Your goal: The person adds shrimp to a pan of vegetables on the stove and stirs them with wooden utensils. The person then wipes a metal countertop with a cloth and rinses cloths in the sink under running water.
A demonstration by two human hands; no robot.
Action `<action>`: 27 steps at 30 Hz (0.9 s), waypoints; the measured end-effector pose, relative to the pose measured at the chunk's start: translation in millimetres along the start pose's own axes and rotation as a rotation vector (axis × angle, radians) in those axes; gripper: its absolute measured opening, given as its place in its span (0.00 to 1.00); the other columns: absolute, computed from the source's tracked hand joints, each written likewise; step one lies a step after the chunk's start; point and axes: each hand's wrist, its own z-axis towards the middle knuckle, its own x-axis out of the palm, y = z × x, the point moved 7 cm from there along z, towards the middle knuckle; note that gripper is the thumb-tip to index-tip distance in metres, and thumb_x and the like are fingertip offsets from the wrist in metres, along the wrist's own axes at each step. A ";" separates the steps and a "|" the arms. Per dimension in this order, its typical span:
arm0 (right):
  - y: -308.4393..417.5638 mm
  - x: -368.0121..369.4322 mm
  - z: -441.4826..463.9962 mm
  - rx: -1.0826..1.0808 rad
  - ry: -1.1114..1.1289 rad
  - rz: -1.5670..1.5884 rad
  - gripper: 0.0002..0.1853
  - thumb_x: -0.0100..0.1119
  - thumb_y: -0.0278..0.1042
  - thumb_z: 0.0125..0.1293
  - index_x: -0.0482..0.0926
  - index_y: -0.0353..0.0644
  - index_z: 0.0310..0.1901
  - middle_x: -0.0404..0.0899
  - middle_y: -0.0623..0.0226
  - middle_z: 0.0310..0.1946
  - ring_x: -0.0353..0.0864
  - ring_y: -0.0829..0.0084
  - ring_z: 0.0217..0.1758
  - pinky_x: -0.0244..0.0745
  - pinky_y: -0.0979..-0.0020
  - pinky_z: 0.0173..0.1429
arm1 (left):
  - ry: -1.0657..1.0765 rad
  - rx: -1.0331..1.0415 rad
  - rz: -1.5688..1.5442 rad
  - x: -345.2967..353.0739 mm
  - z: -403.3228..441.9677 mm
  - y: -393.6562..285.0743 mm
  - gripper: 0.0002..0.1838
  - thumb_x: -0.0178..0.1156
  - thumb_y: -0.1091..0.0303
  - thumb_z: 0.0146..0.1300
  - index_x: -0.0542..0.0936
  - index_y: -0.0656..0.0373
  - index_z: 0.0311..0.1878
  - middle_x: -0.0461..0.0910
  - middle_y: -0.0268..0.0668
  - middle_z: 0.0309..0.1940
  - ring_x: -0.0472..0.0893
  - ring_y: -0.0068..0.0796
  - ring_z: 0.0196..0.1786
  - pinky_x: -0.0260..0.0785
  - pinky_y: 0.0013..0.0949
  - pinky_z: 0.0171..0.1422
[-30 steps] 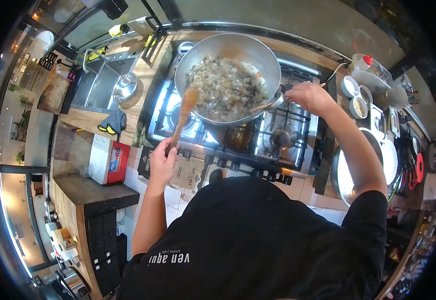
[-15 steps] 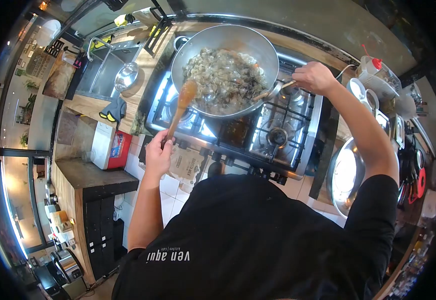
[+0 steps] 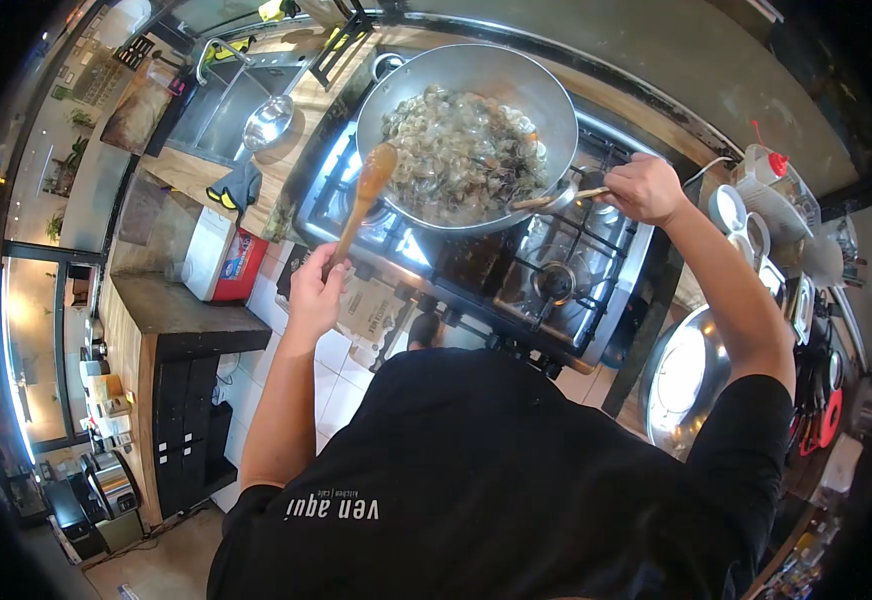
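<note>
A large metal pot (image 3: 568, 105) stands on the gas stove, full of steaming shellfish, probably clams, with some orange bits. My left hand (image 3: 313, 292) is closed around the handle of a wooden spoon (image 3: 364, 200). Its broad, wet-looking head is just over the pot's near-left rim. On the other side, my right hand (image 3: 646, 188) grips the end of a thin tan wooden stick (image 3: 530, 204), which crosses the pot's right loop handle (image 3: 563, 197). I cannot tell whether the stick passes through that loop. Another loop handle (image 3: 388, 66) shows at the pot's far left.
The gas stove (image 3: 611, 290) has a bare burner (image 3: 556, 282) right of the pot. A sink (image 3: 218, 115), metal bowl (image 3: 268, 122) and grey-yellow glove (image 3: 235, 187) are at left. A large metal basin (image 3: 686, 375) and plastic container (image 3: 781, 190) are at right.
The view has shifted slightly, so the pot and right hand appear farther right. Both hands keep their grips. The shellfish look somewhat rearranged, with darker pieces towards the right.
</note>
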 end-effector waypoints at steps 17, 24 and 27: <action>-28.2 -22.1 3.0 -0.080 0.021 -0.086 0.17 0.73 0.49 0.63 0.75 0.51 0.30 0.77 0.72 0.26 0.78 0.61 0.28 0.73 0.61 0.37 | 0.063 -0.044 -0.057 28.4 -25.2 -2.3 0.18 0.58 0.73 0.74 0.80 0.65 0.65 0.90 0.41 0.42 0.86 0.25 0.33 0.79 0.32 0.40; -17.5 -0.2 -4.3 0.234 0.103 -0.076 0.17 0.66 0.52 0.72 0.79 0.48 0.35 0.82 0.66 0.30 0.85 0.55 0.33 0.79 0.54 0.40 | 0.077 -0.008 0.063 23.3 -14.2 -22.7 0.16 0.58 0.74 0.75 0.81 0.64 0.63 0.90 0.41 0.40 0.86 0.26 0.33 0.78 0.32 0.40; -4.8 -0.6 -9.2 0.466 0.084 0.013 0.18 0.62 0.53 0.75 0.81 0.46 0.36 0.85 0.64 0.32 0.87 0.53 0.37 0.80 0.51 0.41 | 0.057 0.042 0.059 16.8 -6.4 -20.5 0.16 0.57 0.74 0.75 0.81 0.63 0.62 0.89 0.40 0.39 0.87 0.26 0.35 0.78 0.33 0.42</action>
